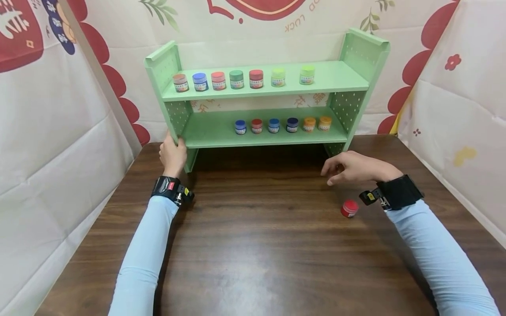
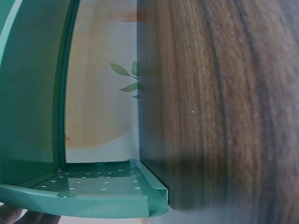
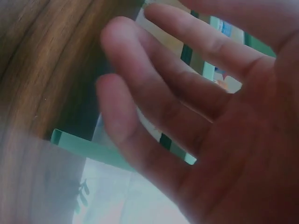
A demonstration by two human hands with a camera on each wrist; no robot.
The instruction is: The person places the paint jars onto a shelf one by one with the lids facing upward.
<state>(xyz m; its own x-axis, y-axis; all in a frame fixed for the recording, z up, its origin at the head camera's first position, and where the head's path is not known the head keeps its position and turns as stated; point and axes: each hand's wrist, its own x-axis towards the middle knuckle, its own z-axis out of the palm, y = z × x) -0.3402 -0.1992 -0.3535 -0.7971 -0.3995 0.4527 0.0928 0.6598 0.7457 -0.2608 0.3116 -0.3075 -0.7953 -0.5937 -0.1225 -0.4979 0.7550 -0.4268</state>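
A light green two-tier shelf (image 1: 261, 145) stands at the back of the table. My left hand (image 1: 173, 154) grips its left side panel low down, the thumb at the front edge and the other fingers round the outside. In the left wrist view, fingertips (image 2: 32, 217) show beyond the green perforated panel (image 2: 98, 182). My right hand (image 1: 356, 167) hovers in front of the shelf's right leg, its fingers loosely bent and holding nothing; the right wrist view shows the bare palm (image 3: 238, 154). A red-lidded paint jar (image 1: 349, 208) rests on the table just below that hand.
Several small paint jars line the upper tier, among them a green-lidded jar (image 1: 236, 79). The lower tier bears another row, including an orange-lidded jar (image 1: 325, 123). Printed cloth (image 1: 67, 145) hangs round the brown wooden table (image 1: 253, 245).
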